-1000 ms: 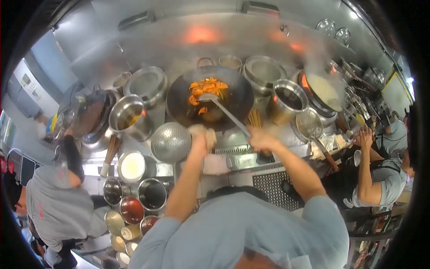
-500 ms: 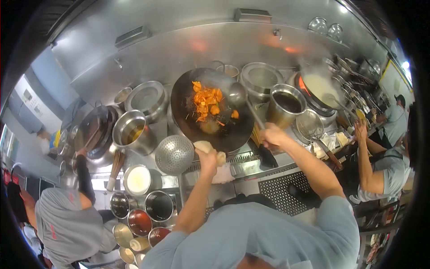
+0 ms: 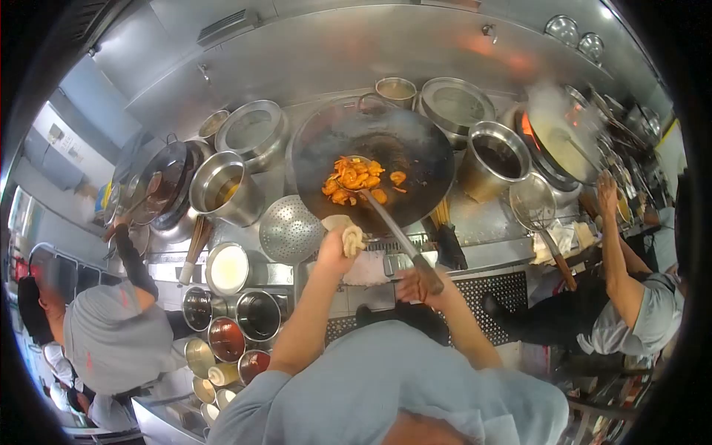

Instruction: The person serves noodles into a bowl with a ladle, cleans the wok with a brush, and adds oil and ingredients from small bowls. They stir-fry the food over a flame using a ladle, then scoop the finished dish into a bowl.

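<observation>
My left hand [image 3: 337,251] is closed around a folded pale cloth [image 3: 353,239] at the near left rim of a large dark wok [image 3: 415,152]. My right hand [image 3: 424,288] is by my body, holding the handle end of a long metal ladle [image 3: 394,228]. The ladle's bowl is mostly hidden among glossy orange pieces of food [image 3: 354,178], heaped in the near part of the wok. One or two pieces lie apart to the right. Beside my left hand a perforated strainer [image 3: 291,228] rests on the counter.
Left stand a pot of oil [image 3: 225,191] and several sauce containers [image 3: 226,337]. Right of the wok are a pot of dark liquid [image 3: 497,156] and a wire skimmer [image 3: 532,204]. A steaming wok [image 3: 567,152] has flames beside it. Co-workers [image 3: 115,334] stand on both sides.
My right hand has drawn back toward my body, bringing the ladle from the wok's right side into the food. The food is now gathered in a heap nearer me. My left hand still holds the cloth.
</observation>
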